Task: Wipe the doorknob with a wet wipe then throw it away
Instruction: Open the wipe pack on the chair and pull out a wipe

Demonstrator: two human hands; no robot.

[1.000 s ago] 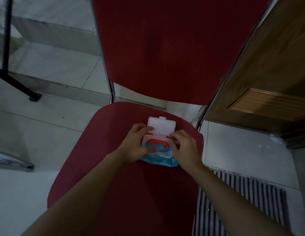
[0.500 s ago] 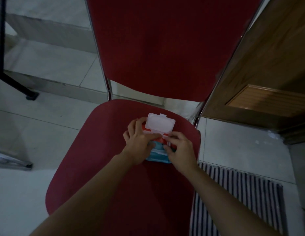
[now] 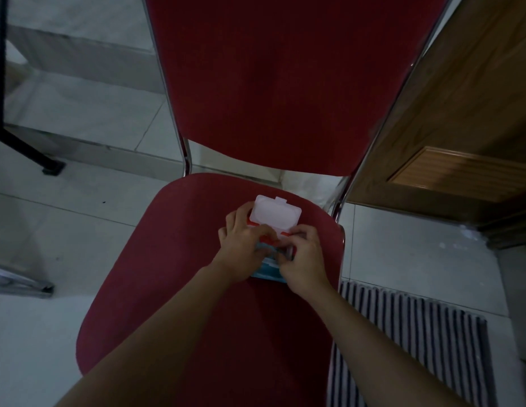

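A: Why is the pack (image 3: 269,267) on the chair (image 3: 179,259)?

B: It lies near the seat's back edge, lid (image 3: 276,213) flipped up and away, so both hands can work the opening; the seat takes the weight.

A: And the hands?

B: The left hand (image 3: 244,248) curls over the pack's left side, pressing it down. The right hand (image 3: 304,257) has its fingertips pinched together at the opening, seemingly on a wipe; whether one is caught, I cannot tell. No doorknob in view.
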